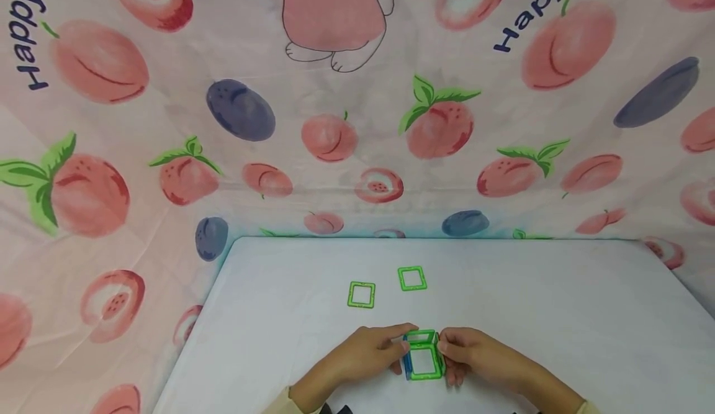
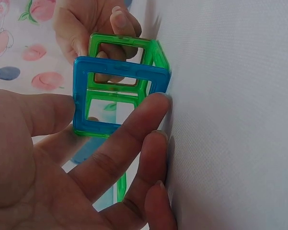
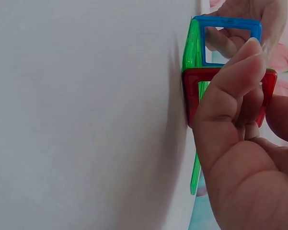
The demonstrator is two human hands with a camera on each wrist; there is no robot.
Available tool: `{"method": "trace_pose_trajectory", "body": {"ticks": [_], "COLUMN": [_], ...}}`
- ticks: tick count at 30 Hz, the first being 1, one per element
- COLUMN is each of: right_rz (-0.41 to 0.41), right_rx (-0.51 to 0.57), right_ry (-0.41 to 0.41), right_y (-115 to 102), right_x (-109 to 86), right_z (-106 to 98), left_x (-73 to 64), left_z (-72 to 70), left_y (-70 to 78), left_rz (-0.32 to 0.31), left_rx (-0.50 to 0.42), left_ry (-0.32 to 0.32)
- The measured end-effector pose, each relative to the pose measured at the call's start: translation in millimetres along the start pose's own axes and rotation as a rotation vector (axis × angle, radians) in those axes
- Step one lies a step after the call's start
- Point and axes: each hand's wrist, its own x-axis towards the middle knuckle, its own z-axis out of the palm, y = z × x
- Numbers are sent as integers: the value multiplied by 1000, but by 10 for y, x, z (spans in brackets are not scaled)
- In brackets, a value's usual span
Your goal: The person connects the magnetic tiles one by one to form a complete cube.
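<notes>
A small box of square magnetic tiles (image 1: 426,376) stands on the table between the two hands, made of green, blue and red see-through frames. My left hand (image 1: 370,352) grips its left side, thumb and fingers at the edges of the blue tile (image 2: 79,98). On the opposite side, my right hand (image 1: 472,353) holds the red tile (image 3: 192,96) between thumb and curled fingers. Green tiles (image 2: 112,86) join these two sides. Fingers cover part of the red tile in the right wrist view.
Two loose green square tiles lie flat beyond the box, one at the left (image 1: 350,294) and one farther back (image 1: 401,279). The white table (image 1: 558,302) ends at a fruit-print cloth (image 1: 346,91) hanging behind and at the sides.
</notes>
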Motion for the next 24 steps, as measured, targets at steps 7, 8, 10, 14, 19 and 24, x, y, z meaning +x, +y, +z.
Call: {"method": "trace_pose_trajectory", "body": {"ticks": [7, 8, 10, 14, 19, 24], "right_rz": [-1, 0, 7, 33, 76, 20], "right_rx": [111, 122, 130, 117, -24, -374], "right_ry": [-82, -87, -89, -60, 95, 231], "right_y": [47, 48, 43, 37, 7, -50], "right_x": [-12, -9, 4, 29, 8, -44], "right_z": [-43, -44, -42, -30, -24, 26], "left_x": [10, 10, 7, -2, 5, 10], "left_z": [9, 9, 7, 6, 17, 10], "left_y": [-22, -23, -26, -33, -45, -50], "left_rz": [7, 6, 1, -16, -18, 0], "left_rx": [-3, -5, -7, -14, -9, 3], "left_ry": [8, 7, 7, 3, -2, 7]}}
